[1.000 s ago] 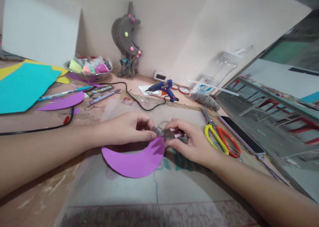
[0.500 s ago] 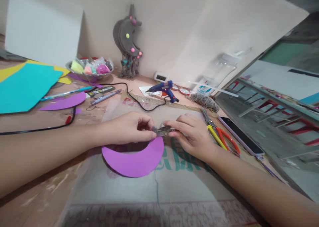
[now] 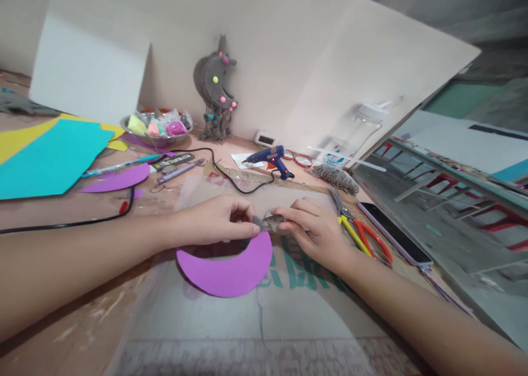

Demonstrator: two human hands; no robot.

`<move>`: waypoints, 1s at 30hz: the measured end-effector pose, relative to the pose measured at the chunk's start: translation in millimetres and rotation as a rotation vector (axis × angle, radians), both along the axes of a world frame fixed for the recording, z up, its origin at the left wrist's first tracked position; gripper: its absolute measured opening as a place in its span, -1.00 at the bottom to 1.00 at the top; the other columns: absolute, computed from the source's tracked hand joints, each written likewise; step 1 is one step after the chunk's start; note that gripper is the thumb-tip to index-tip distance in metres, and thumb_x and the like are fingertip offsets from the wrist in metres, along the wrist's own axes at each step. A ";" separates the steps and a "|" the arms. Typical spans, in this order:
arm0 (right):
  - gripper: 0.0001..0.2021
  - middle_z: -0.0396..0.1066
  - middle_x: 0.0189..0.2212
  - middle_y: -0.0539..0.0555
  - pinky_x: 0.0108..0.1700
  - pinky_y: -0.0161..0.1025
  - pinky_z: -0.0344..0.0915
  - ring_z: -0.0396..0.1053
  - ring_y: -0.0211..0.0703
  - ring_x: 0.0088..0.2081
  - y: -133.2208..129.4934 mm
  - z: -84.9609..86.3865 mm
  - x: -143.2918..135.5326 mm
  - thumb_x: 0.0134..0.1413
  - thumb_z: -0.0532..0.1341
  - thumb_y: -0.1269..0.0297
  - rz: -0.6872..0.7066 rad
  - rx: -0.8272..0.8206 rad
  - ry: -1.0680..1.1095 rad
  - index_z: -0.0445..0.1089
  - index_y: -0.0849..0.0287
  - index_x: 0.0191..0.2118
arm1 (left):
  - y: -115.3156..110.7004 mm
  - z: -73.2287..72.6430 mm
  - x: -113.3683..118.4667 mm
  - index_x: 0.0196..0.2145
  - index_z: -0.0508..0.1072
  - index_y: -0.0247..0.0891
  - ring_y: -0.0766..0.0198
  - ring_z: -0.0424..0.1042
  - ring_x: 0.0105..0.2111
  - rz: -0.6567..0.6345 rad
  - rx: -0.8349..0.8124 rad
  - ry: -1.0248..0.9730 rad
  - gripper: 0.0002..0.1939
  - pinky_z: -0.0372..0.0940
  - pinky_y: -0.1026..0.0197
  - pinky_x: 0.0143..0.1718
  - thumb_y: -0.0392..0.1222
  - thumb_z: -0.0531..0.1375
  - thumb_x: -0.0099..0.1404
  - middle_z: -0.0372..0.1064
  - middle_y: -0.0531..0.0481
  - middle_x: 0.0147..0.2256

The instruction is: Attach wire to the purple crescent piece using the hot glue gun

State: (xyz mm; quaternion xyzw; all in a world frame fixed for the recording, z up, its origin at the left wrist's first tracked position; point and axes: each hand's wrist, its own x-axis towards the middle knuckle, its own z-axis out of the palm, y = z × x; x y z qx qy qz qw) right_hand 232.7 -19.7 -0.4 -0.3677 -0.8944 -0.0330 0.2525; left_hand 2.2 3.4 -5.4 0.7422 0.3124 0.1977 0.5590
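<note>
A purple paper crescent (image 3: 231, 274) lies under my hands, its curved edge toward me. My left hand (image 3: 225, 219) is closed in a pinch at the crescent's right tip. Small grey material that looks like yarn (image 3: 270, 223) spans the gap between my fingertips, touching that tip. My right hand (image 3: 313, 224) pinches the other end of this grey material. How the grey stuff is fastened to the tip is hidden by my left fingers. Right of my right hand lie scissors (image 3: 365, 235) with yellow and orange handles.
A blue glue gun (image 3: 268, 158) rests behind my hands, its black cord (image 3: 231, 180) looping on the table. Grey yarn (image 3: 336, 178) and a phone (image 3: 394, 230) are on the right. A bowl (image 3: 159, 139), turquoise sheet (image 3: 53, 161) and pens stand left. A decorated grey moon (image 3: 216, 84) is at the wall.
The view has tilted and shifted slightly, so the table things appear lower. Both hands keep their pinch on the crescent's tip and the grey yarn, with little movement.
</note>
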 end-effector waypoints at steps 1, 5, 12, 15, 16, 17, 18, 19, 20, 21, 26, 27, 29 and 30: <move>-0.74 0.39 -0.44 0.08 -0.34 -0.25 0.24 0.32 -0.19 -0.40 1.6 0.9 0.2 0.19 0.10 0.20 -0.043 -0.061 0.065 0.42 0.21 -0.12 | 0.0 0.6 0.2 -0.43 0.29 -0.26 0.44 0.20 -0.59 0.001 -0.004 -0.005 -0.88 0.10 0.38 -0.57 -0.16 0.14 0.17 0.24 0.17 -0.57; -0.68 0.44 -0.14 0.15 -0.11 -0.13 0.33 0.40 -0.08 -0.14 16.8 14.6 12.2 0.19 0.07 0.16 -0.188 -0.301 0.248 0.37 0.19 -0.04 | 0.4 0.3 1.0 -0.39 0.31 -0.28 0.43 0.24 -0.52 -0.009 0.039 -0.058 -0.92 0.15 0.37 -0.49 -0.21 0.12 0.18 0.27 0.13 -0.51; -0.64 0.41 -0.03 0.12 0.02 -0.09 0.28 0.36 -0.07 -0.03 46.2 37.4 14.5 0.16 0.10 0.22 -0.004 -0.569 -0.108 0.33 0.13 0.06 | 3.4 -5.0 0.7 -0.32 0.37 -0.30 0.43 0.24 -0.50 -0.029 0.121 -0.138 -0.88 0.15 0.38 -0.46 -0.31 0.13 0.13 0.26 0.12 -0.50; -0.66 0.42 -0.05 0.15 -0.01 -0.09 0.29 0.37 -0.08 -0.05 56.4 32.6 -25.3 0.15 0.10 0.27 -0.019 -0.533 -0.059 0.34 0.17 0.04 | 5.9 -7.7 0.6 -0.26 0.37 -0.27 0.44 0.22 -0.54 -0.053 0.106 -0.179 -0.82 0.12 0.40 -0.53 -0.34 0.13 0.11 0.24 0.15 -0.53; -0.67 0.41 -0.04 0.15 0.00 -0.11 0.28 0.37 -0.09 -0.04 60.9 30.4 -41.8 0.14 0.11 0.29 -0.001 -0.536 -0.031 0.35 0.19 0.03 | 6.7 -8.8 0.7 -0.25 0.37 -0.27 0.42 0.24 -0.54 -0.061 0.097 -0.191 -0.80 0.13 0.39 -0.53 -0.34 0.13 0.11 0.26 0.13 -0.53; -0.68 0.41 -0.05 0.15 0.00 -0.14 0.27 0.36 -0.11 -0.05 66.1 28.3 -58.4 0.13 0.12 0.30 0.033 -0.541 0.007 0.37 0.20 0.00 | 7.5 -9.8 0.9 -0.24 0.37 -0.27 0.41 0.27 -0.53 -0.074 0.076 -0.203 -0.79 0.17 0.38 -0.52 -0.35 0.12 0.11 0.29 0.12 -0.53; -0.69 0.44 -0.09 0.14 -0.03 -0.17 0.29 0.39 -0.14 -0.10 71.7 26.6 -74.0 0.12 0.13 0.32 0.076 -0.563 0.049 0.37 0.20 0.00 | 8.0 -10.5 1.1 -0.23 0.38 -0.28 0.39 0.29 -0.55 -0.085 0.058 -0.199 -0.78 0.18 0.37 -0.53 -0.34 0.11 0.12 0.30 0.12 -0.56; -0.68 0.46 -0.15 0.13 -0.07 -0.19 0.30 0.40 -0.16 -0.16 77.2 25.2 -87.7 0.10 0.15 0.32 0.098 -0.579 0.079 0.36 0.20 0.00 | 8.2 -10.7 1.4 -0.22 0.39 -0.28 0.39 0.29 -0.58 -0.092 0.044 -0.183 -0.78 0.18 0.37 -0.54 -0.33 0.10 0.13 0.29 0.12 -0.59; -0.66 0.47 -0.20 0.13 -0.11 -0.19 0.31 0.41 -0.17 -0.22 82.2 24.3 -98.6 0.08 0.17 0.32 0.096 -0.572 0.095 0.35 0.22 0.01 | 7.9 -10.2 1.7 -0.22 0.39 -0.29 0.40 0.28 -0.61 -0.093 0.031 -0.163 -0.77 0.17 0.36 -0.56 -0.33 0.10 0.12 0.30 0.12 -0.61; -0.64 0.47 -0.22 0.14 -0.13 -0.19 0.31 0.41 -0.18 -0.24 86.3 23.9 -106.3 0.08 0.17 0.33 0.098 -0.571 0.113 0.33 0.25 0.02 | 7.0 -8.9 2.0 -0.24 0.40 -0.29 0.40 0.30 -0.61 -0.087 0.010 -0.149 -0.78 0.18 0.37 -0.57 -0.34 0.10 0.11 0.32 0.11 -0.61; -0.70 0.47 -0.23 0.09 -0.17 -0.27 0.33 0.41 -0.23 -0.24 85.2 30.0 -94.3 0.20 0.06 0.20 0.181 -0.700 0.173 0.37 0.23 -0.05 | -4.5 11.0 2.7 -0.34 0.38 -0.28 0.34 0.41 -0.48 0.060 0.007 -0.211 -0.80 0.25 0.33 -0.46 -0.41 0.08 0.03 0.43 0.03 -0.50; -0.68 0.47 -0.24 0.08 -0.19 -0.28 0.33 0.41 -0.23 -0.24 80.9 32.8 -85.0 0.21 0.03 0.15 0.223 -0.779 0.196 0.39 0.22 -0.10 | -7.3 16.7 2.3 -0.34 0.39 -0.28 0.33 0.41 -0.46 0.119 0.053 -0.236 -0.80 0.26 0.33 -0.44 -0.40 0.08 0.04 0.43 0.03 -0.48; -0.65 0.46 -0.28 0.06 -0.21 -0.28 0.32 0.39 -0.21 -0.24 70.4 39.6 -65.5 0.19 0.04 0.06 0.257 -0.857 0.240 0.43 0.22 -0.26 | -12.0 28.0 0.7 -0.35 0.39 -0.26 0.34 0.38 -0.45 0.198 0.142 -0.282 -0.81 0.22 0.34 -0.46 -0.39 0.06 0.06 0.40 0.05 -0.45; -0.64 0.45 -0.29 0.05 -0.22 -0.28 0.31 0.38 -0.21 -0.25 64.6 43.1 -56.6 0.16 0.06 0.03 0.259 -0.868 0.249 0.43 0.22 -0.32 | -13.6 32.8 -0.3 -0.38 0.38 -0.26 0.35 0.37 -0.44 0.238 0.163 -0.320 -0.81 0.22 0.34 -0.44 -0.41 0.04 0.05 0.38 0.06 -0.45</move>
